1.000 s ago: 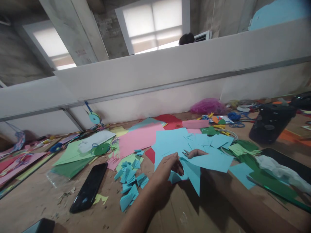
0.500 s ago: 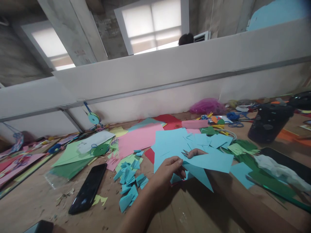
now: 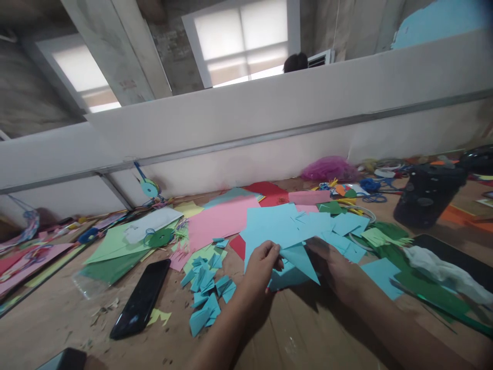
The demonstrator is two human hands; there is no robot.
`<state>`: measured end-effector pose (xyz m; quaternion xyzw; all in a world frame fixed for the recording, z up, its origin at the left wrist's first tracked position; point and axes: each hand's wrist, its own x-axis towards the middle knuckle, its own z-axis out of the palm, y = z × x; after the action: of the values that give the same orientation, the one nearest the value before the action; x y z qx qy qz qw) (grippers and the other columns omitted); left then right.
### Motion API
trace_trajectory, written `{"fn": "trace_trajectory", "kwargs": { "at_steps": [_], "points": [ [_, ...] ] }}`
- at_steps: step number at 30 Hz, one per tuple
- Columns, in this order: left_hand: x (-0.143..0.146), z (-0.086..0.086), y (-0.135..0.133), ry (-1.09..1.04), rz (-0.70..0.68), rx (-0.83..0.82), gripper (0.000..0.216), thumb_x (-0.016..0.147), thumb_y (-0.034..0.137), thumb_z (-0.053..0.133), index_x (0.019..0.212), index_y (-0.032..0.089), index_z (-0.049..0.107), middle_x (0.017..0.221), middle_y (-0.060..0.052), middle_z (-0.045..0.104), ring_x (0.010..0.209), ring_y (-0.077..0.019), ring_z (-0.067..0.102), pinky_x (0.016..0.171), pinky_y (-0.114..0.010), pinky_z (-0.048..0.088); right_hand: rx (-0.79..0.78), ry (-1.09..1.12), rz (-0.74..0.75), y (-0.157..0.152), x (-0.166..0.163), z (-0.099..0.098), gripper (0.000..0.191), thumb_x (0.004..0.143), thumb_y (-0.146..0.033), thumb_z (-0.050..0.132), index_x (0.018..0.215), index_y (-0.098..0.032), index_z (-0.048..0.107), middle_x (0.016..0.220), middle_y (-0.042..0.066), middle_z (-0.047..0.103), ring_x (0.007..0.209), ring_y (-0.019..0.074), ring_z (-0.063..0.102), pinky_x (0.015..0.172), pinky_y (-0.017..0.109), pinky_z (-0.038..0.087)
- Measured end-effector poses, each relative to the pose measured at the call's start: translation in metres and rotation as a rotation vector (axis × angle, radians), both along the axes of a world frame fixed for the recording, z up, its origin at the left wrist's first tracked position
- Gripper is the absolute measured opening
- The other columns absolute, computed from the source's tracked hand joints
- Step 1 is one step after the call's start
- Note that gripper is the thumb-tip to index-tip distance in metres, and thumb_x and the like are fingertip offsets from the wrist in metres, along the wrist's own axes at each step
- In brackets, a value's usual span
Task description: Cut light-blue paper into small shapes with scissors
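My left hand (image 3: 265, 262) is closed on a piece of light-blue paper (image 3: 302, 261), pinching its left end between thumb and fingers. A pointed corner of that paper hangs down to the right. Close by on the right, my right hand (image 3: 335, 264) is curled, its fingers partly hidden. Only a small bright tip shows near it; the scissors whose blades showed a moment before are mostly out of sight. Under and behind my hands lies a large light-blue sheet (image 3: 269, 223). Cut blue pieces (image 3: 348, 224) rest to its right, and a heap of folded blue pieces (image 3: 204, 280) sits left of my hands.
A black phone (image 3: 141, 298) lies at the left, near green sheets (image 3: 115, 257). Pink paper (image 3: 219, 221) is behind the blue sheet. To the right stand a dark cup (image 3: 427, 195), a crumpled white tissue (image 3: 447, 272) and a purple mesh bundle (image 3: 329, 168). A white partition (image 3: 246, 113) rises behind.
The wide blue strip that stretched right over my right hand is no longer there. My right hand has drawn back and right, and the scissor blades have dropped mostly from view.
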<state>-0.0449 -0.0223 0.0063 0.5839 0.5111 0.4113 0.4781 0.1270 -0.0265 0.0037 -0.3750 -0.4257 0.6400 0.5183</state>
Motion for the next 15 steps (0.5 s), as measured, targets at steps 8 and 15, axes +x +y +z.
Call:
{"fn": "trace_trajectory", "kwargs": {
  "at_steps": [8,15],
  "points": [
    [0.002,-0.006,0.003,0.114,0.106,0.079,0.031,0.087,0.043,0.044,0.065,0.021,0.047,0.059,0.001,0.053,0.061,-0.0151,0.050,0.061,-0.027,0.035,-0.093,-0.017,-0.044,0.008,0.002,-0.017,0.051,0.061,-0.029,0.083,0.105,-0.022,0.061,0.084,0.000,0.067,0.074,0.0184,0.062,0.066,0.028,0.045],
    [0.001,-0.012,0.003,0.085,0.106,0.121,0.032,0.089,0.044,0.042,0.067,0.021,0.048,0.062,0.001,0.054,0.064,-0.0159,0.052,0.063,-0.027,0.037,0.013,-0.081,-0.029,0.014,0.002,-0.022,0.059,0.062,-0.031,0.082,0.113,-0.017,0.054,0.063,-0.006,0.056,0.059,0.0136,0.054,0.056,0.026,0.038]
  ]
}}
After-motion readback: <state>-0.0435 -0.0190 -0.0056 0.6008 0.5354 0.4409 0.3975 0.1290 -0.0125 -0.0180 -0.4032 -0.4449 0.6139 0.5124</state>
